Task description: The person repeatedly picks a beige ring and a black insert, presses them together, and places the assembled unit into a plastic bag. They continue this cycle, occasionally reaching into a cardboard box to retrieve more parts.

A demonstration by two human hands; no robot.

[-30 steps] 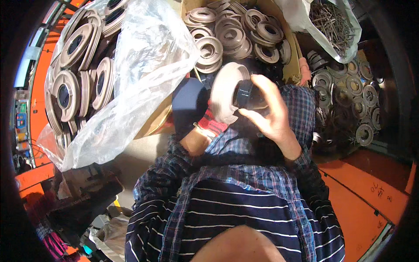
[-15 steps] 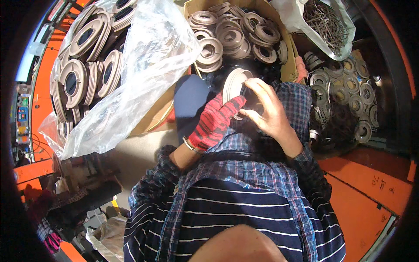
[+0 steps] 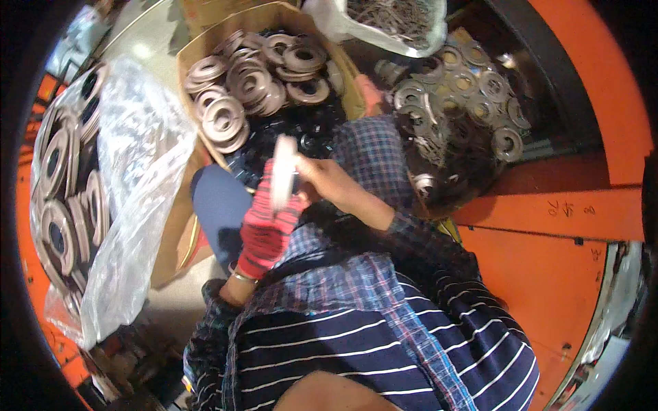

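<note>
My left hand (image 3: 266, 229), in a red and black striped glove, is closed on a beige flanged ring (image 3: 283, 171) above my lap. The ring is turned nearly edge-on and somewhat blurred. My bare right hand (image 3: 323, 179) is closed at its right side, with the fingertips hidden behind the ring. Just beyond my hands, a cardboard box (image 3: 195, 130) holds a pile of beige rings (image 3: 250, 82) and many small black pieces (image 3: 291, 133).
On the left, a clear plastic bag (image 3: 140, 185) covers part of a heap of larger beige rings (image 3: 58, 236). A white sack (image 3: 332, 24) of thin scraps stands at the far right of the box. Grey metal rings (image 3: 507, 142) lie near an orange panel (image 3: 524, 274).
My view has swung to the right, so everything sits further left. The ring has turned from partly face-on to nearly edge-on between my hands.
</note>
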